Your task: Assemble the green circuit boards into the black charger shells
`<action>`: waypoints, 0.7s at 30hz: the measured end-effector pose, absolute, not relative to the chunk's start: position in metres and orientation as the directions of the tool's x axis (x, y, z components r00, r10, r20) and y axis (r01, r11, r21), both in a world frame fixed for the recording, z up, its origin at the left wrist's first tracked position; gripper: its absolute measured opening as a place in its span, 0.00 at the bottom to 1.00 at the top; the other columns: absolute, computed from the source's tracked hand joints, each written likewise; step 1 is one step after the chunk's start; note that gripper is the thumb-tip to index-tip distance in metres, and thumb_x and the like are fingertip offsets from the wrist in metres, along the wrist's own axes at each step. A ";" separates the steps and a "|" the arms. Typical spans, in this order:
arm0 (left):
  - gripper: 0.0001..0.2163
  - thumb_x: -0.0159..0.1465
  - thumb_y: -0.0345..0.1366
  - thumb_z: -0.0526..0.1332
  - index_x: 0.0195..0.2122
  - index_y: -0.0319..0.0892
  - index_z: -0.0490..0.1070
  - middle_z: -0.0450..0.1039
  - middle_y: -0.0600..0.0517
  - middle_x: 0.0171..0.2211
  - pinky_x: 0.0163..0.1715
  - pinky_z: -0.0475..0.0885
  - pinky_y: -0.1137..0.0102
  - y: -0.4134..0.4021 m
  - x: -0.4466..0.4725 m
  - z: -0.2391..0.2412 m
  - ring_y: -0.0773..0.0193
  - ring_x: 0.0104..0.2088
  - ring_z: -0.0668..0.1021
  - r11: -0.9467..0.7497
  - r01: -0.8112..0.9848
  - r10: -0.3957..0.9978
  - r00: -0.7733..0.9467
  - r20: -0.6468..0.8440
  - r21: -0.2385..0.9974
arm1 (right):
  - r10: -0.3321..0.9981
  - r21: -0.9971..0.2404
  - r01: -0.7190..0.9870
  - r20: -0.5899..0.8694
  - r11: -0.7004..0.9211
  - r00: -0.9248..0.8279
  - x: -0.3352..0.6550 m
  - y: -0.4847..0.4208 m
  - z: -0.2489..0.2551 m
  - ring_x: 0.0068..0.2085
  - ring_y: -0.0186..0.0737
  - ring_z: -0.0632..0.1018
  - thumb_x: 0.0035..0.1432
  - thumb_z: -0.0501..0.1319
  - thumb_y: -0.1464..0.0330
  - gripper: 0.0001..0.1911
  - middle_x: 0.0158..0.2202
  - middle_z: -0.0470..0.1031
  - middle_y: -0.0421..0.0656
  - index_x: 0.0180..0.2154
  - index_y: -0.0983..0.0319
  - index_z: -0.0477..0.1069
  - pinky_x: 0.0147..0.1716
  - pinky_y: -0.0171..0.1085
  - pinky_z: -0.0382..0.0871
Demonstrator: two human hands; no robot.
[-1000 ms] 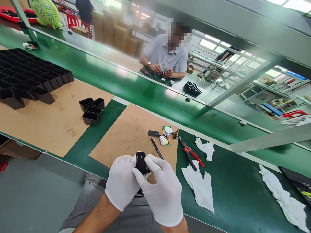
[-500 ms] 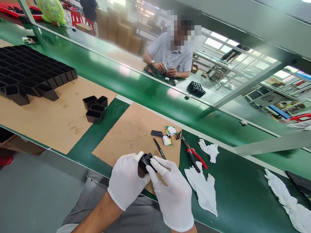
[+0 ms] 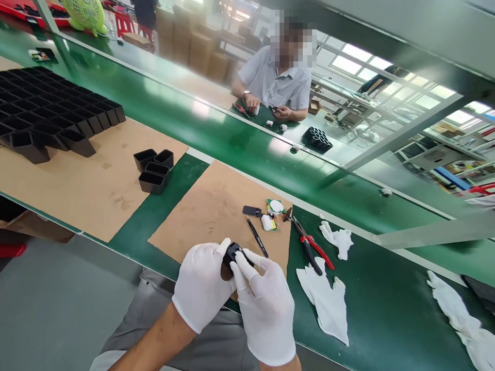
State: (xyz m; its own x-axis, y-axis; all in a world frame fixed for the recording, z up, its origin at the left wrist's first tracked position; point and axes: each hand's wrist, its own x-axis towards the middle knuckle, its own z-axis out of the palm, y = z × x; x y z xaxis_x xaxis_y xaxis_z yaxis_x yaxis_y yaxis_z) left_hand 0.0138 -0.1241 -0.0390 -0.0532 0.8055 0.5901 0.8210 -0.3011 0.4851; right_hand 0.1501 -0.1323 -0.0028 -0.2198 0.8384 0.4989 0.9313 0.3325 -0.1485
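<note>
Both of my hands wear white gloves and meet over the near edge of a cardboard sheet (image 3: pixel 193 216). In my left hand (image 3: pixel 203 286) is a small black plastic housing (image 3: pixel 233 251), gripped around its side. My right hand (image 3: pixel 265 299) has its fingertips pressed on the top and right side of that housing, hiding much of it. Just beyond lie black tweezers (image 3: pixel 257 237), a flat black plastic piece (image 3: pixel 252 211) and small circuit boards (image 3: pixel 274 208) with white parts. Red-and-black pliers (image 3: pixel 311 246) rest at the sheet's right edge.
Loose white gloves (image 3: pixel 325 304) lie right of the sheet. Several black plastic cups (image 3: pixel 152 182) stand on the left, near a large block of similar ones (image 3: pixel 50 108). Across the green bench, a co-worker (image 3: pixel 276 85) handles small parts. A slanted metal post (image 3: pixel 410 131) rises at right.
My right hand has shifted slightly left, its fingers further over the top of the black housing. The left hand keeps its grip. Across the bench, the co-worker's hands have moved apart.
</note>
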 end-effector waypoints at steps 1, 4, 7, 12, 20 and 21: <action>0.18 0.64 0.29 0.60 0.55 0.39 0.68 0.82 0.46 0.37 0.41 0.78 0.59 -0.124 0.014 -0.040 0.54 0.37 0.83 -0.306 0.819 0.805 -0.048 0.591 0.485 | 0.842 -0.140 0.932 0.488 0.335 -0.230 0.149 -0.131 -0.002 0.41 0.46 0.83 0.75 0.55 0.64 0.17 0.44 0.82 0.51 0.46 0.58 0.83 0.35 0.38 0.76; 0.18 0.64 0.30 0.61 0.56 0.38 0.69 0.82 0.45 0.37 0.41 0.78 0.59 -0.124 0.014 -0.042 0.53 0.37 0.84 -0.317 0.811 0.809 -0.040 0.586 0.493 | 0.843 -0.107 0.932 0.470 0.347 -0.260 0.146 -0.129 0.001 0.37 0.45 0.82 0.75 0.55 0.66 0.17 0.39 0.82 0.50 0.42 0.59 0.83 0.32 0.38 0.73; 0.15 0.65 0.32 0.63 0.52 0.38 0.70 0.82 0.46 0.35 0.39 0.77 0.60 -0.124 0.015 -0.037 0.53 0.35 0.83 -0.311 0.800 0.791 -0.082 0.606 0.514 | 0.802 -0.039 0.926 0.513 0.377 -0.305 0.146 -0.130 0.010 0.33 0.45 0.80 0.75 0.54 0.67 0.18 0.35 0.81 0.49 0.41 0.60 0.83 0.31 0.39 0.71; 0.13 0.64 0.31 0.63 0.50 0.40 0.73 0.83 0.45 0.39 0.42 0.76 0.60 -0.120 0.017 -0.018 0.53 0.38 0.84 -0.340 0.736 0.771 -0.138 0.622 0.585 | 0.796 -0.040 0.941 0.546 0.337 -0.262 0.146 -0.132 0.021 0.36 0.46 0.80 0.75 0.56 0.66 0.15 0.38 0.81 0.49 0.46 0.59 0.82 0.33 0.40 0.71; 0.03 0.66 0.32 0.61 0.36 0.43 0.74 0.80 0.47 0.32 0.38 0.75 0.59 -0.114 0.013 -0.033 0.52 0.34 0.82 -0.255 0.748 0.931 0.020 0.364 0.613 | 0.802 -0.072 0.926 0.528 0.370 -0.279 0.143 -0.134 -0.009 0.43 0.50 0.82 0.76 0.53 0.68 0.18 0.42 0.82 0.50 0.48 0.63 0.82 0.40 0.44 0.77; 0.04 0.65 0.32 0.61 0.39 0.42 0.75 0.81 0.46 0.34 0.39 0.75 0.59 -0.114 0.013 -0.037 0.51 0.36 0.83 -0.261 0.748 0.925 0.013 0.379 0.610 | 0.805 -0.083 0.924 0.524 0.374 -0.279 0.145 -0.135 -0.010 0.43 0.50 0.82 0.76 0.53 0.68 0.18 0.42 0.82 0.51 0.49 0.63 0.82 0.40 0.44 0.77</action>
State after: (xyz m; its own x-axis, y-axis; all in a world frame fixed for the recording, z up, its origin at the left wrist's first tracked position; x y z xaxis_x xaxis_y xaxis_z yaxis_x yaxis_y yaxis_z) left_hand 0.0134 -0.1145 -0.0365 0.0134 0.9252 0.3792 0.7483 -0.2608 0.6099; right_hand 0.1447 -0.1353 -0.0104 -0.2789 0.8047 0.5240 0.9237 0.3741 -0.0829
